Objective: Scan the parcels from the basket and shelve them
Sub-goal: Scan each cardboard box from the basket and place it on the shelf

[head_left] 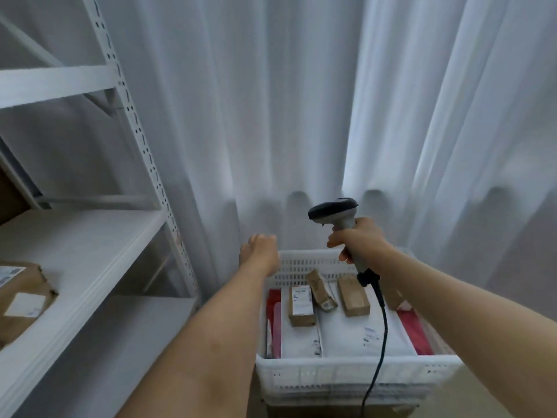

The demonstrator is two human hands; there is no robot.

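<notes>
White perforated plastic forms the basket [355, 376] low in the middle of the view, holding small brown cardboard boxes [301, 307] that lie on flat white mailer bags [355, 336], with red packets [414, 331] along the sides. The right hand [360, 239] has its fingers wrapped tight around the grip of a grey-and-black corded barcode scanner [334, 212], held upright above the basket's far rim, its head pointing left. The left hand [261, 251] hangs over the basket's far left corner, fingers curled downward and out of sight, holding nothing that I can see. On the white metal shelf [90, 260] to the left, a brown taped parcel with a label [21, 297] already lies. By my reading, the step in hand is picking the next parcel: the left hand needs to come down onto one box, lift it clear, and turn its label toward the scanner.
</notes>
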